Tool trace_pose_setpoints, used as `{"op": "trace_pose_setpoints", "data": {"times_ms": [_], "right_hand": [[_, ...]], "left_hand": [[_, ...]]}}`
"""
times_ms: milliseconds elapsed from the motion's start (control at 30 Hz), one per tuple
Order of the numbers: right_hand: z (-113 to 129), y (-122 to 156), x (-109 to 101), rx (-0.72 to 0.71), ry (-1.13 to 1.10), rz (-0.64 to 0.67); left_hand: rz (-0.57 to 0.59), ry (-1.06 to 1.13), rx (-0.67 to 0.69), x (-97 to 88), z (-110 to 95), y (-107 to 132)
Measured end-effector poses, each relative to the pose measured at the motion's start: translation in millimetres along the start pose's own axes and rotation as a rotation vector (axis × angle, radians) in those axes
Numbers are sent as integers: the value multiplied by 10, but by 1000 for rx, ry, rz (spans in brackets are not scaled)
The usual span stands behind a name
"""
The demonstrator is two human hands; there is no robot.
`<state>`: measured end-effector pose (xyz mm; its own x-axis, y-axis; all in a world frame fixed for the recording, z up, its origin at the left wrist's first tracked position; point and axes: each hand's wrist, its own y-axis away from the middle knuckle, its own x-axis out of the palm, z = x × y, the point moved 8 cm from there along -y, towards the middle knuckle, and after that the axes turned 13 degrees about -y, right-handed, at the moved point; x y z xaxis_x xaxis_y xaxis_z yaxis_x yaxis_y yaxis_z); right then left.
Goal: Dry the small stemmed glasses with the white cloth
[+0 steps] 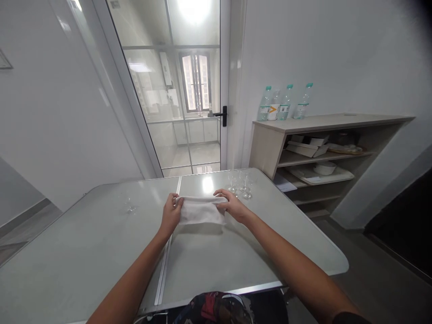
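A white cloth (201,212) is stretched between my two hands, a little above the table. My left hand (171,213) pinches its left end between thumb and fingers. At the opposite end, my right hand (232,205) grips the cloth with fingers bent over its upper edge. Just beyond my right hand stand several clear stemmed glasses (247,195), close together near the far edge. Another clear glass (130,208) is on the table to the left of my left hand; its outline is faint.
The pale glossy table (216,265) has a metal seam (165,270) running away from me. Behind it is a glass door (189,148) with a black handle (224,116). On the right, a wooden shelf unit (266,144) carries several plastic bottles (285,103), boxes and trays.
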<state>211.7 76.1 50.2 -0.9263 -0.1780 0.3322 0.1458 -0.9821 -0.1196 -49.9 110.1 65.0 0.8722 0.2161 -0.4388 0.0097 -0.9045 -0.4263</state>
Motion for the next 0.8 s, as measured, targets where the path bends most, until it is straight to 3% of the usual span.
{"op": "trace_pose_setpoints", "data": {"times_ms": [67,200,267,400,500,567,633,700,800], "right_hand": [[-78,3,10,80,-42,-11],[-240,35,6,217,-83,-161],[-302,56,111,240,-90,-145],[-382,120,352,270,-185,-60],[-376,166,477,304,-304,21],[-344,175,533,302,-341,100],[-328,155,525,269,-339,143],[-375,111,426,245,-303,96],[-507,47,238,236,-222,-18]], "left_hand": [[-45,8,18,-36,-43,6],[-54,5,53,-24,-201,88],[63,17,82,115,-304,176],[455,128,176,524,-532,467],[597,179,281,652,-661,634],[622,220,319,670,-679,668],[561,270,313,626,-634,616],[383,279,274,477,-534,479],[-126,81,215,-71,-351,230]]}}
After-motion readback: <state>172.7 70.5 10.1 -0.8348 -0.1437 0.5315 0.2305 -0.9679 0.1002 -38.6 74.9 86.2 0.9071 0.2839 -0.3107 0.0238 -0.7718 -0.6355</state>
